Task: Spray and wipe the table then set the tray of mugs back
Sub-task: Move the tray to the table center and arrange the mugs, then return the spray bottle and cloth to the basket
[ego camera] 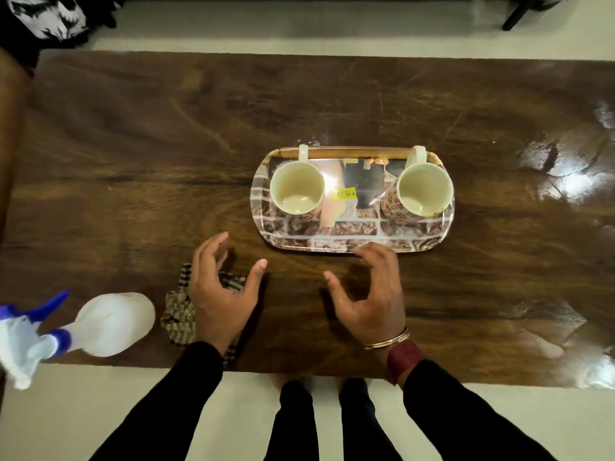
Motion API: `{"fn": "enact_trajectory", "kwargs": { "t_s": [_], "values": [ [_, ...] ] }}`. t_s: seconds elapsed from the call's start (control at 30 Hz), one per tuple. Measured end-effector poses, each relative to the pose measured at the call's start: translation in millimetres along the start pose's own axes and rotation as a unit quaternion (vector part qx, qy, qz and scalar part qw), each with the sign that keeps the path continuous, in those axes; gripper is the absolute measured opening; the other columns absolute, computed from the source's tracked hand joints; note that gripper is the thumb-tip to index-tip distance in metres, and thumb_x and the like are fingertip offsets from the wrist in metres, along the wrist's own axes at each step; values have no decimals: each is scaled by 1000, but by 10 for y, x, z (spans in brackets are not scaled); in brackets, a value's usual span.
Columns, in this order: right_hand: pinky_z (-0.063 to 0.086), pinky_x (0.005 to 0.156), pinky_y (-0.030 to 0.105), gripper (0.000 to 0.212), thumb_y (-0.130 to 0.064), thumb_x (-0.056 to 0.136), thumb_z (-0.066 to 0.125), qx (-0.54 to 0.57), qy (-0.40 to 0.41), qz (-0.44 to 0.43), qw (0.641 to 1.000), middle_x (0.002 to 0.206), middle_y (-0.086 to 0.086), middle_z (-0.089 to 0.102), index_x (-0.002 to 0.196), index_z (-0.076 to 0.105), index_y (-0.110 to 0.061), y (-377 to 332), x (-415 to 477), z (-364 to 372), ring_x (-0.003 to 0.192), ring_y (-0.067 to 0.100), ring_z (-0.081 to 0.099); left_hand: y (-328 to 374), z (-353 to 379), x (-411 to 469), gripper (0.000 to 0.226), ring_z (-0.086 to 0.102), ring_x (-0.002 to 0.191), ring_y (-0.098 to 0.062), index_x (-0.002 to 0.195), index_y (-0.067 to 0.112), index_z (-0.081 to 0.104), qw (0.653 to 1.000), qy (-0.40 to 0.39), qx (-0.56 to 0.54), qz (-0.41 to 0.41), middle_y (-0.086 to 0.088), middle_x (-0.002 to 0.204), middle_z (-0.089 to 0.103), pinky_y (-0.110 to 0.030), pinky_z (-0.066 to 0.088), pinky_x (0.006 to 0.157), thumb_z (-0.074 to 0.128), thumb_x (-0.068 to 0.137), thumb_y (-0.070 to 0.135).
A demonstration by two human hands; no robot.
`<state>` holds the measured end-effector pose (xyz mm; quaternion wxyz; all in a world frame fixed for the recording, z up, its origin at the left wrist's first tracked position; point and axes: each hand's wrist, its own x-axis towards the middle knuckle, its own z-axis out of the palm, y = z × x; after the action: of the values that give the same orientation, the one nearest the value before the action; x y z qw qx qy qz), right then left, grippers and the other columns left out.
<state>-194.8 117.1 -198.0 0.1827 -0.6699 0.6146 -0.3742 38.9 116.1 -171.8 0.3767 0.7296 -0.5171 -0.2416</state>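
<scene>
A glossy patterned tray [352, 239] rests on the dark wooden table [133, 144], right of centre. Two cream mugs stand on it, one at the left [297, 188] and one at the right [423, 189], both empty with handles pointing away. My right hand [372, 294] hovers just in front of the tray's near edge, fingers spread and holding nothing. My left hand [221, 291] is open too, above a crumpled checked cloth [179, 317]. A white spray bottle [109, 324] with a blue trigger lies at the near left edge.
Wet shiny patches [565, 181] gleam on the table's right side. Pale floor surrounds the table. Dark fabric [43, 21] lies at the far left, and a dark furniture leg [519, 11] stands at the far right. My legs stand at the near edge.
</scene>
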Motion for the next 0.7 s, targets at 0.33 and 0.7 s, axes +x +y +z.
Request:
{"fn": "enact_trajectory", "kwargs": {
  "t_s": [0.33, 0.7],
  "values": [
    [39, 121, 34, 60, -37, 91, 76, 58, -270, -117, 954, 140, 13, 61, 138, 60, -3, -970, -161, 979, 136, 27, 54, -411, -852, -358, 16, 63, 98, -8, 110, 0, 70, 991, 121, 54, -33, -11, 106, 69, -22, 52, 90, 62, 96, 1],
    [4, 130, 53, 108, -77, 87, 50, -142, -377, -172, 899, 175, 9, 13, 165, 21, -8, -1407, -637, 1651, 162, 26, 8, -902, -1432, -971, 54, 42, 64, -28, 83, 5, 45, 950, 266, 59, -154, -9, 75, 45, -41, 41, 60, 86, 72, 37]
  ]
}}
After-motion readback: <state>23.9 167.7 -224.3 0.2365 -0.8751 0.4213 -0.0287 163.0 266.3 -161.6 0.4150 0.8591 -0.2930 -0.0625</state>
